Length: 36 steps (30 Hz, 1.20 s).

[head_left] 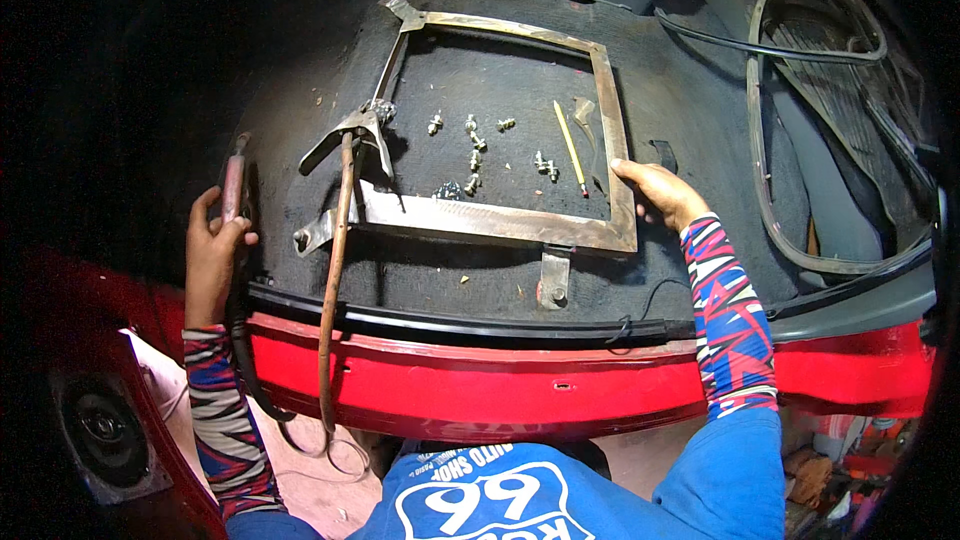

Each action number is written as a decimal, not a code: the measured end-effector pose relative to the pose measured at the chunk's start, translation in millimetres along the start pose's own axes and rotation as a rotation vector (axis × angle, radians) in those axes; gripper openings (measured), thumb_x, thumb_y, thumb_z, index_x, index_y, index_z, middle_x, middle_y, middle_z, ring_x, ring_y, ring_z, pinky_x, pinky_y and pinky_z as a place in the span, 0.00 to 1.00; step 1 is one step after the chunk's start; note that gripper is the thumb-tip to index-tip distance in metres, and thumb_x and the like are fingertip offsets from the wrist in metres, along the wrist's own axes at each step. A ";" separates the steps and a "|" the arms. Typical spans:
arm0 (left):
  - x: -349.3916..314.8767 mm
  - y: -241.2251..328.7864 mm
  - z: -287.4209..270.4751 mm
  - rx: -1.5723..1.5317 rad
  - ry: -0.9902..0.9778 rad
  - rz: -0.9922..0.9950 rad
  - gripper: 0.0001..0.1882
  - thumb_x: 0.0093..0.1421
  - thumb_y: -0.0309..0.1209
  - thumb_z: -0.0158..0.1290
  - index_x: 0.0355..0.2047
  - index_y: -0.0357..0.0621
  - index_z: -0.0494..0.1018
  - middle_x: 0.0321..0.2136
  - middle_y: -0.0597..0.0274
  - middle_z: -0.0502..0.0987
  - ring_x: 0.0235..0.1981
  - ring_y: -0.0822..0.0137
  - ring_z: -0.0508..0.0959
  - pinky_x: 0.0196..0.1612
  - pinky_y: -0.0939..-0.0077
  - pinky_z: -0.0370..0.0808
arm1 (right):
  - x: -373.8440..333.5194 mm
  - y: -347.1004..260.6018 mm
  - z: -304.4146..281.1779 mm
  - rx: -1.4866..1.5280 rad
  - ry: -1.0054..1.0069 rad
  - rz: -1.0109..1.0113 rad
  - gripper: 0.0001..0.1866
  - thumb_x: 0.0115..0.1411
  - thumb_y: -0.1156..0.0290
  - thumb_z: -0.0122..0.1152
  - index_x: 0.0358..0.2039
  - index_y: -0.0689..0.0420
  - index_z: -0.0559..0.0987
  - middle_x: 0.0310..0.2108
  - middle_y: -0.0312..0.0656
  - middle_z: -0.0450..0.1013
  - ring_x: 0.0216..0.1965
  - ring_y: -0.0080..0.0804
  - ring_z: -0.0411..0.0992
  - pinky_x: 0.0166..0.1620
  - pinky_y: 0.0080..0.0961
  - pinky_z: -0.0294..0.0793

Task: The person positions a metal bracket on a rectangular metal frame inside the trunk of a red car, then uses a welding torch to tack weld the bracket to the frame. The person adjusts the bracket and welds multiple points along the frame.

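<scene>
A rectangular metal frame [480,223] lies on dark carpet inside a red car body. My right hand [655,190] rests on the frame's right corner, fingers on the metal. My left hand [212,245] is closed around a welding electrode holder [233,185] with a dark cable hanging from it, left of the frame. A metal clamp [350,130] on a copper-coloured cable [335,270] grips the frame's left side. Several bolts [475,155] and a yellow pencil [570,147] lie inside the frame.
A red painted body edge [520,380] with a black seal runs across in front of me. A loose black rubber gasket [775,140] lies to the right. A speaker [100,430] sits at lower left.
</scene>
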<state>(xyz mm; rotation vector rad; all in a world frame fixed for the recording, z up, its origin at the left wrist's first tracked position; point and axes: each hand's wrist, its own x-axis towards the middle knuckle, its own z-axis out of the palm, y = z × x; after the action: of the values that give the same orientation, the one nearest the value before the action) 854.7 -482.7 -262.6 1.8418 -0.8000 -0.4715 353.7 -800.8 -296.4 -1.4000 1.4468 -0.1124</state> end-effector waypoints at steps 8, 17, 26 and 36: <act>4.0 0.1 11.7 0.137 -0.073 0.037 0.31 0.58 0.28 0.59 0.61 0.31 0.66 0.42 0.47 0.79 0.33 0.63 0.82 0.36 0.72 0.79 | 18.2 -20.5 -19.1 -0.111 -0.066 -0.011 0.25 0.63 0.38 0.59 0.27 0.49 0.79 0.17 0.32 0.70 0.13 0.24 0.65 0.17 0.24 0.60; 24.1 8.0 18.5 0.485 0.070 0.108 0.34 0.57 0.53 0.60 0.46 0.28 0.79 0.44 0.35 0.82 0.45 0.44 0.83 0.49 0.57 0.78 | 52.6 -17.4 -14.6 -0.169 -0.028 -0.155 0.28 0.61 0.42 0.65 0.38 0.59 0.85 0.26 0.32 0.74 0.25 0.24 0.68 0.31 0.25 0.66; -172.2 -24.3 -61.8 -0.362 0.720 0.521 0.17 0.74 0.38 0.45 0.39 0.38 0.78 0.29 0.61 0.81 0.32 0.66 0.81 0.38 0.69 0.77 | 129.2 19.0 -69.4 0.014 -0.127 -0.055 0.36 0.63 0.43 0.63 0.61 0.57 0.74 0.54 0.40 0.74 0.51 0.33 0.74 0.56 0.33 0.72; -616.9 -257.0 166.9 -0.424 0.828 -1.202 0.19 0.72 0.43 0.45 0.44 0.38 0.74 0.28 0.56 0.78 0.23 0.63 0.79 0.25 0.68 0.77 | 112.2 -9.2 -38.8 0.052 -0.431 0.058 0.41 0.62 0.40 0.58 0.66 0.58 0.68 0.59 0.46 0.72 0.55 0.44 0.74 0.60 0.42 0.73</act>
<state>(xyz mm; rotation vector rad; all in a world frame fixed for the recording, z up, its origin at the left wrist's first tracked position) 394.0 -89.1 -590.0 1.6933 0.9679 -0.4720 361.6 -911.4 -339.9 -1.2454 1.1148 0.1791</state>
